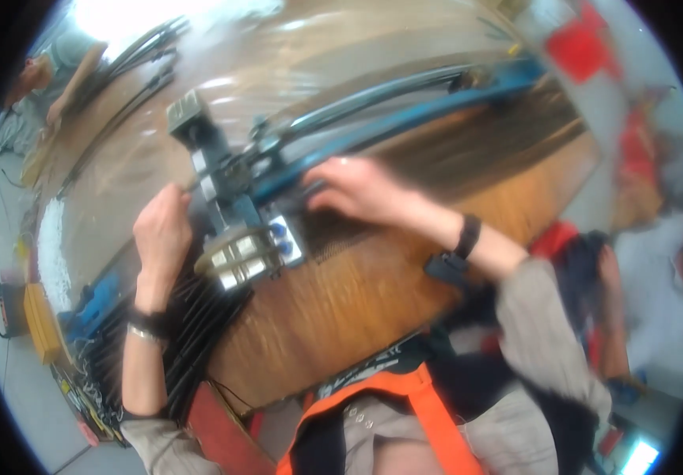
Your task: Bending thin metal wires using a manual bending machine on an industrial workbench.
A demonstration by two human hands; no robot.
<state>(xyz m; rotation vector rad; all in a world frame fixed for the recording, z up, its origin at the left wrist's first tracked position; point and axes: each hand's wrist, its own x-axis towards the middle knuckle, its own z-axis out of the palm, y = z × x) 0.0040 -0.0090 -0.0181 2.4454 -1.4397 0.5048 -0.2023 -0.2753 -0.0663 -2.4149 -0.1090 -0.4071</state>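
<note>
A bench machine [226, 186] with metal blocks, a pale control plate with blue buttons [280, 229] and a rounded tan part with pale blocks [240, 257] stands mid-table. From it a long blue rail [405, 115] runs to the far right. My left hand [163, 229] is closed beside the machine's left side, fingertips curled; whatever they pinch is hidden. To the right of the machine, my right hand [357, 190] hovers close to the near end of the rail. Its thumb and fingers are apart, slightly blurred, with nothing visible between them.
The wooden table [317, 317] has a shiny covering on its far part. Long black rods or cables [191, 324] lie bundled at the near left; more dark lengths [119, 127] lie far left, near a co-worker [32, 103]. A yellow box [40, 321] stands left. Another person's arm [612, 317] shows right.
</note>
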